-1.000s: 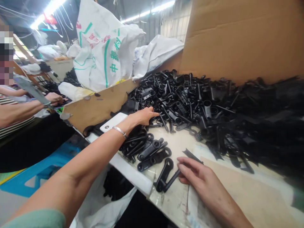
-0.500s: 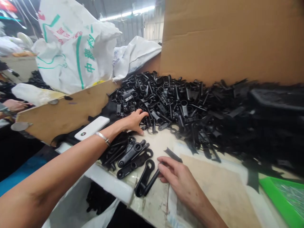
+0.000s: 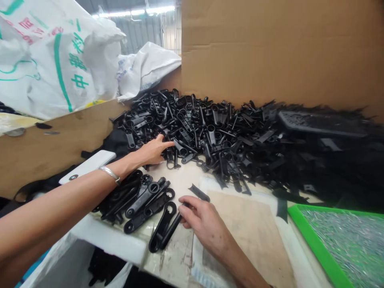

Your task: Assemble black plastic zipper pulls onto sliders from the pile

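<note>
Head: left hand (image 3: 153, 152) at edge of pile (image 3: 207, 130).

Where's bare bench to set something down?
Best: brown sheet, between right hand and green tray. Smaller: pale patch between black pile and loose parts. Crowded: the pile across the back; loose parts left of right hand.

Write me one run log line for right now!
left hand: at black pile | right hand: pinching black part | green tray: on right, filled
</note>
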Demonstrator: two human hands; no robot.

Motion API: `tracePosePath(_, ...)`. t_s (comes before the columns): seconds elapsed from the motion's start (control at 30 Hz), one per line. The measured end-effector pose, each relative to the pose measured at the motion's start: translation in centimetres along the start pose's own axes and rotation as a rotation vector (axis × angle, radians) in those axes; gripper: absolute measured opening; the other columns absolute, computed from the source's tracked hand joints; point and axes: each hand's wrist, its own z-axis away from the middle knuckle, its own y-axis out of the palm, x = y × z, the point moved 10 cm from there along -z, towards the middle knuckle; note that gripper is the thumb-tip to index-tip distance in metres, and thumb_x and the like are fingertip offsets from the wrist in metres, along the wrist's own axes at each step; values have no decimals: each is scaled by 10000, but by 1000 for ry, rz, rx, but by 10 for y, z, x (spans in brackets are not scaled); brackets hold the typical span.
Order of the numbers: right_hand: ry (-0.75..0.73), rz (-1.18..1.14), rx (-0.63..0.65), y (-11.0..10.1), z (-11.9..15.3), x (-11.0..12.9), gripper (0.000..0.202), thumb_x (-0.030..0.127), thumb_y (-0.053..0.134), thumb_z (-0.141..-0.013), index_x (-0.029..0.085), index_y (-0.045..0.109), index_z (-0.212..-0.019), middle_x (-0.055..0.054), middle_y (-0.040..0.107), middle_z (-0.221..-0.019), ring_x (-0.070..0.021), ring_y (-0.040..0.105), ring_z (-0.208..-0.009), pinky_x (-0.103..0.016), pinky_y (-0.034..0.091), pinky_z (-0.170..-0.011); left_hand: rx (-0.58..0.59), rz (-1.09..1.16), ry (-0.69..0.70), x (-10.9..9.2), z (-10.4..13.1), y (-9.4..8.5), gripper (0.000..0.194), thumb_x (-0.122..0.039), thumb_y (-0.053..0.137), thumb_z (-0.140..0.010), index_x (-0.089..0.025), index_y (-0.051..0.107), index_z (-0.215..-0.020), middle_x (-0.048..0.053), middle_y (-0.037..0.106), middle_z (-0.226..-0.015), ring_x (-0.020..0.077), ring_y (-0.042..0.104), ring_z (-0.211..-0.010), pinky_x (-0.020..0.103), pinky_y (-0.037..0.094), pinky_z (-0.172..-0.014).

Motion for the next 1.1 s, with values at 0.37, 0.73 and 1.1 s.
tracePosePath(0.37,-23,55,18,1,-2,-3,346,386,486,-904,159,655,-1103,-60,711,-873,-187,700,-742,-273,560,-658,-46,-42,-153,-6,4,-7,655,-166,546,-758,-382,382,-1354,68,418,-1151,291,592,-1025,403,528,-800)
tracePosePath(0.73,49,14,42,3,0,-7,391,426,501,-892,138,640,-1119,-62,705,-873,-204,704,-783,-299,577,-714,-78,139,-177,-1,-2,-31,286,-282,600,-880,-175,582,-1144,83,560,-1155,215,589,-987,400,529,-822)
tracePosePath(1.1,83,-20,60,5,1,-8,404,439,506,-888,151,634,-1141,-69,711,-950,-209,700,-837,-319,578,-761,-226,383,-257,-16,-9,-94,260,-124,614,-681,-167,705,-921,-10,635,-700,112,588,-524,218,505,-508)
